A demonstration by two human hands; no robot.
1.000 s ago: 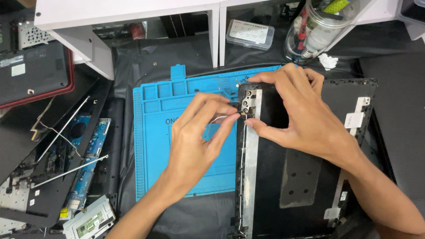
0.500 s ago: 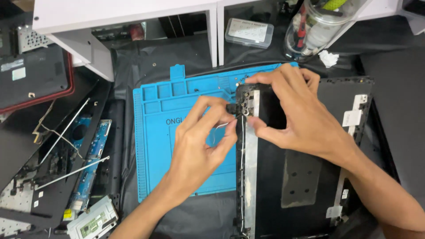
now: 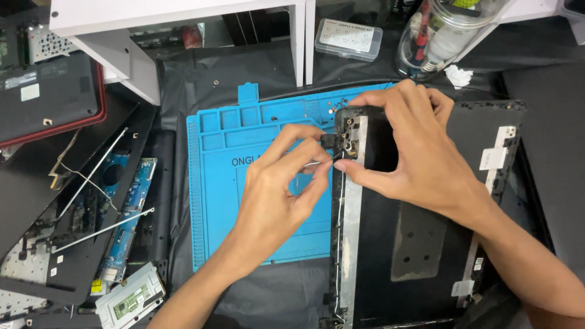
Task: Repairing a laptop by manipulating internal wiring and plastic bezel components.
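left hand (image 3: 274, 189): fingertips now pinch nearer the hinge (image 3: 347, 131)
right hand (image 3: 414, 152): thumb shifts slightly lower on the lid edge

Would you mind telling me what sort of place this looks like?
Probably an electronics repair bench: a blue silicone work mat, an opened black laptop lid panel under both hands, and a bare blue circuit board alongside.
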